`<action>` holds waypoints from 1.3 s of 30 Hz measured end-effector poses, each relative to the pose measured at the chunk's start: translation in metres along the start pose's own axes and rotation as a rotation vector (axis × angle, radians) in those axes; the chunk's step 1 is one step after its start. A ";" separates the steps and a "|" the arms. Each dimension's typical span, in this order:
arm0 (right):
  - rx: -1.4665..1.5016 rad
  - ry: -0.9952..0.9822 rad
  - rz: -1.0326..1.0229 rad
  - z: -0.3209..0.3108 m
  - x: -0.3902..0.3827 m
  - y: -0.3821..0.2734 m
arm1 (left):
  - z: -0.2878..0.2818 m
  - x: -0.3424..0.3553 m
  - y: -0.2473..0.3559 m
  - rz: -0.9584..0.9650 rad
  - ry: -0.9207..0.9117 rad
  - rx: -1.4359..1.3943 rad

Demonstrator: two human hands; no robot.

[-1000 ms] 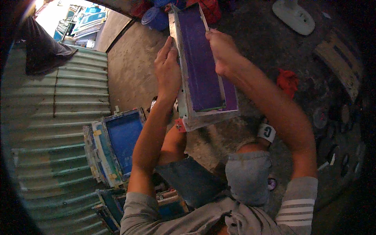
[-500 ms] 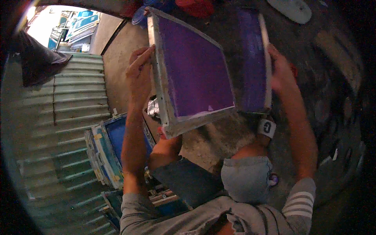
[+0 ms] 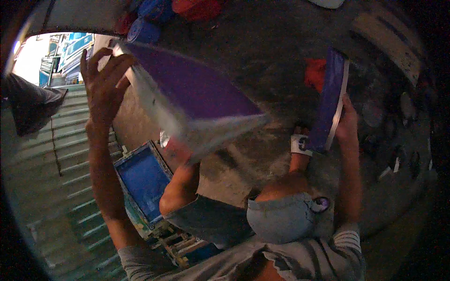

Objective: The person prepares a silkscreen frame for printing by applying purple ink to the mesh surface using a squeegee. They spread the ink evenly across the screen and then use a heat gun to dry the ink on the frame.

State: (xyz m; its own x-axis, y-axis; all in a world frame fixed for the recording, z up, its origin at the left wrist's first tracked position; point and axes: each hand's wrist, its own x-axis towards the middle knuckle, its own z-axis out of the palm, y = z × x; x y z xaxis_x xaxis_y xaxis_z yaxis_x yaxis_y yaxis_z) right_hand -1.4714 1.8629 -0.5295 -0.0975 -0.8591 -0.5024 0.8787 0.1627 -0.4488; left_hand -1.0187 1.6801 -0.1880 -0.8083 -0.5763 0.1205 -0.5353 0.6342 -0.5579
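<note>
My left hand (image 3: 105, 89) grips the upper left corner of a screen-printing frame (image 3: 197, 89), some of its fingers spread out. This frame has a pale, worn border around purple mesh. It hangs tilted in the air, blurred by motion, its lower corner above my left knee. Over at the right, my right hand (image 3: 347, 122) holds a second purple screen-printing frame (image 3: 327, 100) by its pale right edge. That one stands nearly edge-on, so most of its face is narrowed. The fingertips of my right hand are partly hidden behind it.
A blue-meshed frame (image 3: 144, 180) leans by my left leg, with more frames (image 3: 180, 248) stacked below. Corrugated sheeting (image 3: 56, 164) runs along the left. Blue containers (image 3: 143, 30) and red items (image 3: 197, 8) sit at the far side. A dark cloth (image 3: 35, 100) hangs upper left.
My left hand has moved left with its frame, which has tilted over. My right hand has come lower and slightly right, turning the other frame more edge-on. The two frames are farther apart.
</note>
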 end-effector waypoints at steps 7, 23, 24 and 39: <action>0.020 0.038 -0.044 -0.010 0.003 0.001 | -0.044 0.054 0.031 -0.068 0.005 -0.233; -0.215 0.012 -0.044 0.018 0.119 0.162 | 0.000 0.046 0.116 -0.847 0.088 -0.540; -0.266 0.030 -0.088 0.002 0.137 0.177 | 0.001 0.048 0.122 -0.835 0.141 -0.600; -0.519 0.112 -0.158 0.009 0.185 0.242 | 0.007 0.086 0.141 -0.413 0.344 -0.628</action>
State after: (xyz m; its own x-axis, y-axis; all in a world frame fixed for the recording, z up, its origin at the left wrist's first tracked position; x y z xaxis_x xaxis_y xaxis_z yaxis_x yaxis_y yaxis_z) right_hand -1.2728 1.7389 -0.7249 -0.2832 -0.8402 -0.4625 0.5068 0.2783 -0.8159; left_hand -1.1620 1.7168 -0.2618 -0.4919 -0.7005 0.5170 -0.7603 0.6350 0.1369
